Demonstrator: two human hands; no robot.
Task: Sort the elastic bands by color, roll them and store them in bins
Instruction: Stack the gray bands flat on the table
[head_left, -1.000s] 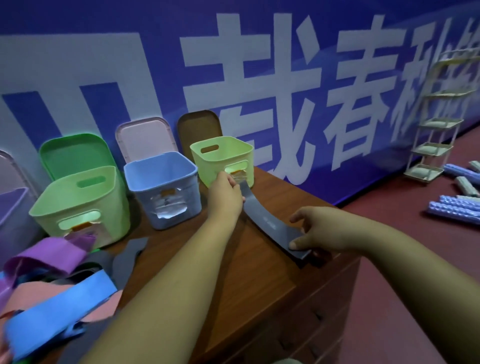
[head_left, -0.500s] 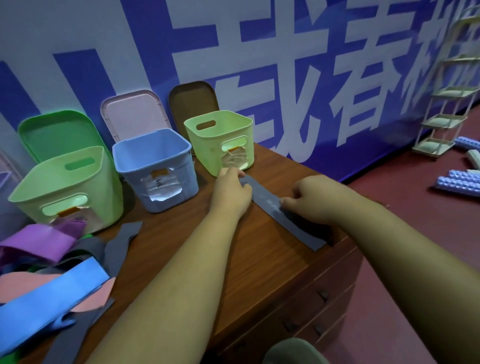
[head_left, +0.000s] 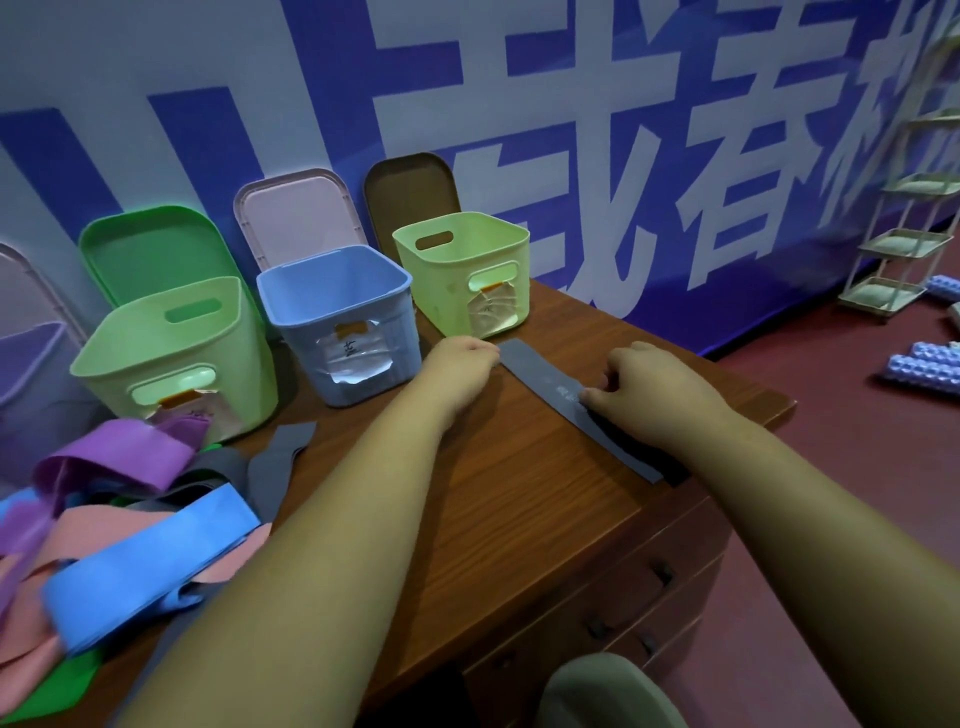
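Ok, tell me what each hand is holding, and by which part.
Grey band: left hand pinches its far end; right hand has curled fingers on its middle, grip unclear.

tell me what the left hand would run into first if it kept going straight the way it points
Most likely the rightmost light green bin: the left hand, at the far end of the grey elastic band, points toward its labelled front wall close ahead. Depth is hard to judge from this view.

Between my left hand (head_left: 462, 358) and right hand (head_left: 644, 379), back to the near edge, the tabletop (head_left: 509, 493) is bare wood. Ahead, the green bin (head_left: 171, 358), blue bin (head_left: 337, 322) and pale green bin (head_left: 462, 280) wall off the far side. A heap of bands (head_left: 130, 519) crowds my left, and the grey band (head_left: 540, 379) crosses the right.
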